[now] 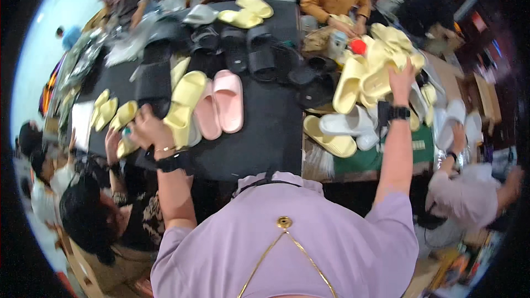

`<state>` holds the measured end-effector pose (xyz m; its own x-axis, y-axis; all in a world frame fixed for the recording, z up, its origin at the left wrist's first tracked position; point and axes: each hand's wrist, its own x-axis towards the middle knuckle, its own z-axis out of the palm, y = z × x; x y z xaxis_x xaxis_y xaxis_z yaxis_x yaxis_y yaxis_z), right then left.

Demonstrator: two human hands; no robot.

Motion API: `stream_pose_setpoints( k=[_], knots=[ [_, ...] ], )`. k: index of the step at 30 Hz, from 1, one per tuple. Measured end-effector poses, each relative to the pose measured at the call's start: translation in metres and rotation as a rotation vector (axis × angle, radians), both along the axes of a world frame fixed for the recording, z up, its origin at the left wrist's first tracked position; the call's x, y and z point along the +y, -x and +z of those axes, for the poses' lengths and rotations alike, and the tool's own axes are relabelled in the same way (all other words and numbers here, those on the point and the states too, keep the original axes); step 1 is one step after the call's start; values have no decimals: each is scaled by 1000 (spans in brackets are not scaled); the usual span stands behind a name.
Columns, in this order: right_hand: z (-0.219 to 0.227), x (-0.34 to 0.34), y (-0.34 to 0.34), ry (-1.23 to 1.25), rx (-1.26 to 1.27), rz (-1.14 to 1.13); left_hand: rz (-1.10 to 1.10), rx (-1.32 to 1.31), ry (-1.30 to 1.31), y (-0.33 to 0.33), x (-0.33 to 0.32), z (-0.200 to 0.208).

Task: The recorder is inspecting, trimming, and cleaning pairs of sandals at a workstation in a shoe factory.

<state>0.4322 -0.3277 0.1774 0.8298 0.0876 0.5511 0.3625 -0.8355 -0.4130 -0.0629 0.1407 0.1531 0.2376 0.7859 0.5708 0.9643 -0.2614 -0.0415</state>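
Busy workrm, dark bench point(265, 149). Pale-yellow slides point(349, 85), smooth w/ wide straps, heaped to its R. R hand point(402, 84) spread wide, touching heap; L hand point(150, 127) blurred, part-curled beside another yellow slide point(179, 124), can't tell if holding anything.

Left head-worn fisheye, looking down, near the black table point(270, 132)
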Motion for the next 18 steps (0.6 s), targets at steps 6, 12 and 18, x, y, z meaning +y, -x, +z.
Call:
stream_pose_setpoints(
  k=[6, 12, 18],
  knots=[
    [-62, 64, 49, -430, 398, 469, -702, -1702, 849, -46, -49, 2],
    [-60, 124, 137, -809, 1114, 669, -790, -1414, 1280, -55, -88, -26],
    [-104, 106, 157, -263, 1198, 781, -713, -1192, 1419, -46, -102, -41]
  ],
)
